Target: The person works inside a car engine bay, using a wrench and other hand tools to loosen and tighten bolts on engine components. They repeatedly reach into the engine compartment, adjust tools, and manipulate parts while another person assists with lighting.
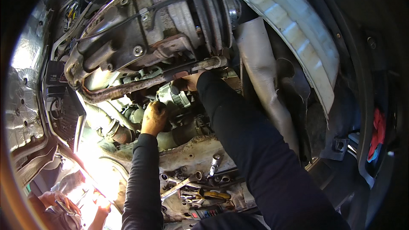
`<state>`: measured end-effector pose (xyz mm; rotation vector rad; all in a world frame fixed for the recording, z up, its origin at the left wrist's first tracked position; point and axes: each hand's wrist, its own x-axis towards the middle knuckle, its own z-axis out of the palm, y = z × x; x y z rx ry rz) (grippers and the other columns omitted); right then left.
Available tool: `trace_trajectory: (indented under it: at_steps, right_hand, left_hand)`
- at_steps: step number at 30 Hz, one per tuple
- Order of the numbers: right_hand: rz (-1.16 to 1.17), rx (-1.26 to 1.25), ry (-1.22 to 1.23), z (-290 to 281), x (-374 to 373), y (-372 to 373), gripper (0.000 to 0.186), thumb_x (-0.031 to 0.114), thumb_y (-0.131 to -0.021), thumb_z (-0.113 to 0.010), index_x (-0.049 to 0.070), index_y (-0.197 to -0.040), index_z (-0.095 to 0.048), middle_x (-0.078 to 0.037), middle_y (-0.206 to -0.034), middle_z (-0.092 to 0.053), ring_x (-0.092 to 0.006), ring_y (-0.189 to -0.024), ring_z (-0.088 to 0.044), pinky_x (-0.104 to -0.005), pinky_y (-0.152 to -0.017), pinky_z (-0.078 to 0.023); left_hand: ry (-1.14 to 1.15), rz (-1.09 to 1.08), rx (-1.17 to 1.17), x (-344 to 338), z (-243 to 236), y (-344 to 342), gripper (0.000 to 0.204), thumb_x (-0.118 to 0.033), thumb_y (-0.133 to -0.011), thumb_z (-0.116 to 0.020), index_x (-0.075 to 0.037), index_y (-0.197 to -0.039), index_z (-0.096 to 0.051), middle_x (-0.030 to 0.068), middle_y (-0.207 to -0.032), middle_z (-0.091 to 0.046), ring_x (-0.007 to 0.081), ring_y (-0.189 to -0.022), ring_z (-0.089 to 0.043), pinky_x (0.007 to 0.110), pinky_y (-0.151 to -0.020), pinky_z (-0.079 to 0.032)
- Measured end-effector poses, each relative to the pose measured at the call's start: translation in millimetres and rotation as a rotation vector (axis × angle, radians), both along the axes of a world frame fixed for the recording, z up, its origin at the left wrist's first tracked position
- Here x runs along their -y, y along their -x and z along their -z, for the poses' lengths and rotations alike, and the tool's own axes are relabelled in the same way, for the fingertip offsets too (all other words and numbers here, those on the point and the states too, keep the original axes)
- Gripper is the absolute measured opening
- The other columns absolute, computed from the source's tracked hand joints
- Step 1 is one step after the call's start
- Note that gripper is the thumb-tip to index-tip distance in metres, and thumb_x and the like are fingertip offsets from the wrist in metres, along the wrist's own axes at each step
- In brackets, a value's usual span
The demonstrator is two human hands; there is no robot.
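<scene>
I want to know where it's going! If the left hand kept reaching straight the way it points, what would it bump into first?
Probably the pale metal engine part just above and right of the left hand. The hand points up into the engine bay and looks almost against it already, though depth is hard to judge here.

Loose sockets and wrenches (194, 183) on a grimy panel, white wheel-arch liner (294, 30), red rag (377, 128), silver heat shielding (23, 85)

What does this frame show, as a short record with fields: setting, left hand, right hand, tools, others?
setting: underside of a car engine, rusty pipe
left hand: fingers curled on a part deep among the pipes
right hand: mostly hidden, reaching behind the pipe
tools: wrenches and sockets lying below
others: another person's hands, lower left
</scene>
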<state>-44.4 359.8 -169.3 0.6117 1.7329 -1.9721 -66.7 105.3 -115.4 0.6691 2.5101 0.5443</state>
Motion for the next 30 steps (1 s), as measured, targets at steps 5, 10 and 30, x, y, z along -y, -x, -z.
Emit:
trace_trajectory:
  at_steps: [5,10,30]
  right_hand:
    - [-0.086,-0.057,-0.087,0,2,0,0.045,0.035,-0.094,-0.062,0.008,-0.13,-0.065,-0.016,-0.132,-0.068,-0.0301,-0.12,-0.065,-0.0417,-0.104,-0.051]
    - [-0.238,-0.176,-0.316,-4,-2,10,0.045,0.038,-0.095,-0.06,0.01,-0.129,-0.065,-0.014,-0.131,-0.067,-0.0299,-0.118,-0.065,-0.0426,-0.102,-0.052]
    - [-0.098,-0.218,-0.744,-8,-2,5,0.035,0.029,-0.103,-0.054,0.013,-0.132,-0.065,-0.014,-0.134,-0.068,-0.031,-0.119,-0.065,-0.0438,-0.104,-0.051]
  left_hand:
    - [0.001,0.011,-0.016,-2,-1,-2,0.03,-0.018,-0.088,-0.067,0.005,-0.109,-0.066,0.0298,-0.106,-0.066,0.0482,-0.105,-0.063,0.052,-0.093,-0.052]
    - [-0.008,0.011,-0.053,-10,-6,-2,0.029,-0.016,-0.089,-0.068,0.005,-0.108,-0.066,0.0283,-0.108,-0.066,0.0467,-0.108,-0.062,0.05,-0.095,-0.051]
    - [-0.634,0.153,-0.49,-104,-20,25,0.026,-0.009,-0.097,-0.065,0.0,-0.121,-0.069,0.0252,-0.127,-0.066,0.0459,-0.118,-0.062,0.049,-0.101,-0.052]
